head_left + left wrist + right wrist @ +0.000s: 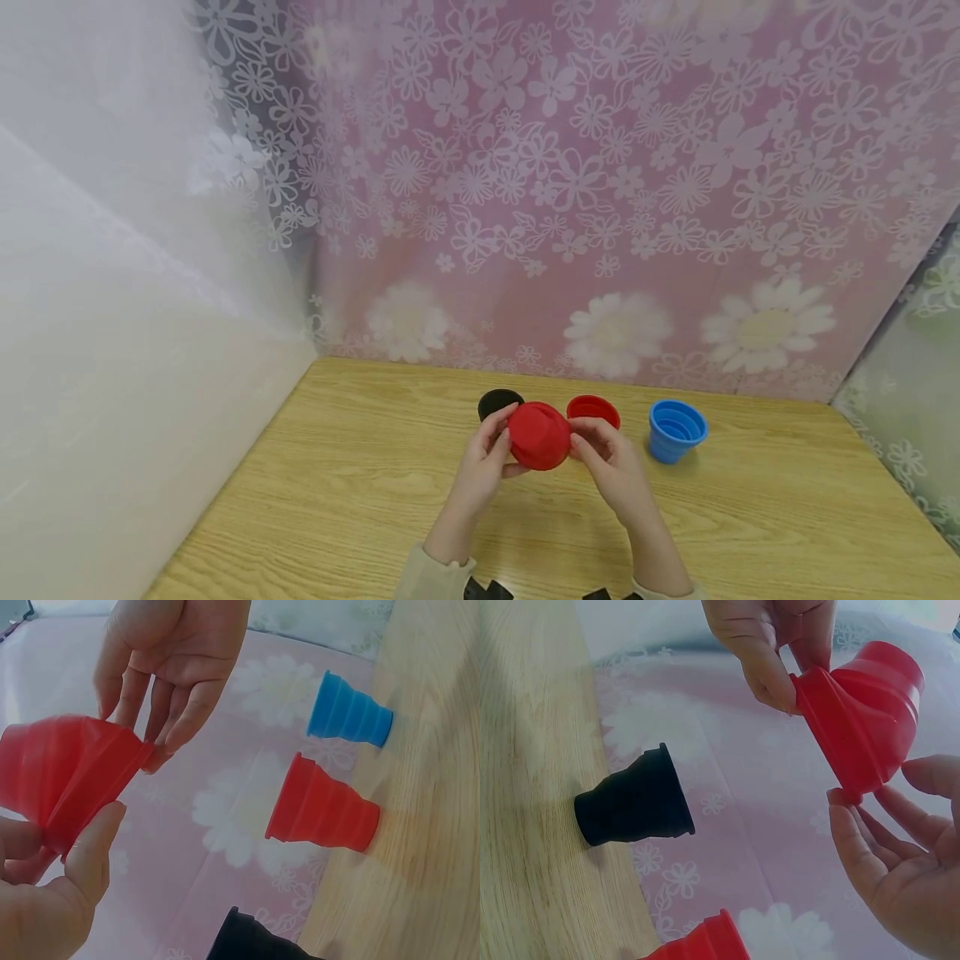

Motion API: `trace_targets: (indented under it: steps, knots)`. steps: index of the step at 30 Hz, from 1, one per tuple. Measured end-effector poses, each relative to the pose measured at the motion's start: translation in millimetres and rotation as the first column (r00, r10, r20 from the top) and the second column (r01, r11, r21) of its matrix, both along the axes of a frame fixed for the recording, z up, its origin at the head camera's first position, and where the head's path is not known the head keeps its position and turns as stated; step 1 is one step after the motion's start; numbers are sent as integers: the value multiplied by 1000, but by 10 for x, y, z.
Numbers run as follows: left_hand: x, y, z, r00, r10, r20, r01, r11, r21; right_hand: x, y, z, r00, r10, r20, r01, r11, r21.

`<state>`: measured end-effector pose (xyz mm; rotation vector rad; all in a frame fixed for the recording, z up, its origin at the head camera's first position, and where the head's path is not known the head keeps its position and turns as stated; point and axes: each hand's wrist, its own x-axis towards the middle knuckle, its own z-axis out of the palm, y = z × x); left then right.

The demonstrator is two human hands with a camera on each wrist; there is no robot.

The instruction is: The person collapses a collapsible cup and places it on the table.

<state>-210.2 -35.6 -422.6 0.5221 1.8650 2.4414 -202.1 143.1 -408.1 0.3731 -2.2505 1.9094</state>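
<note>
Both hands hold a red collapsible cup (540, 436) above the table, its wall dented and partly folded. The left hand (480, 457) pinches the cup's rim on one side, thumb towards me. On the opposite side the right hand (617, 471) pinches the rim between thumb and fingers. In the right wrist view, a crease runs across the held cup (870, 720), and its narrow base points up and away from the rim. Behind the hands stand a black cup (634, 799) and a second red cup (326, 806), both upright and partly hidden in the head view.
A blue collapsible cup (675, 432) stands upright to the right of the hands. The wooden table (337, 467) meets a pink flowered curtain (480, 208) at its back edge. A pale sheet (150, 375) hangs along the left.
</note>
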Motion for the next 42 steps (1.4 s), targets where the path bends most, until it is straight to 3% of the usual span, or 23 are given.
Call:
trace_targets:
  steps: [7,16,23,33,42]
  knots:
    - [24,1,30,1000,7,17,-8,995,98,-3,-8,-1,998,62,16,-63,997,55]
    - [37,27,35,1000,-14,17,11,985,174,-2,-36,-12,994,106,34,-106,994,4]
    - [39,23,36,1000,-15,16,12,984,175,7,-41,-3,997,81,17,-81,997,-6]
    - [37,35,50,994,66,83,-78,985,155,12,-21,2,1000,-11,-4,11,1000,4]
    - [28,25,27,995,59,81,-72,982,175,28,-22,1,998,-52,-43,51,999,-11]
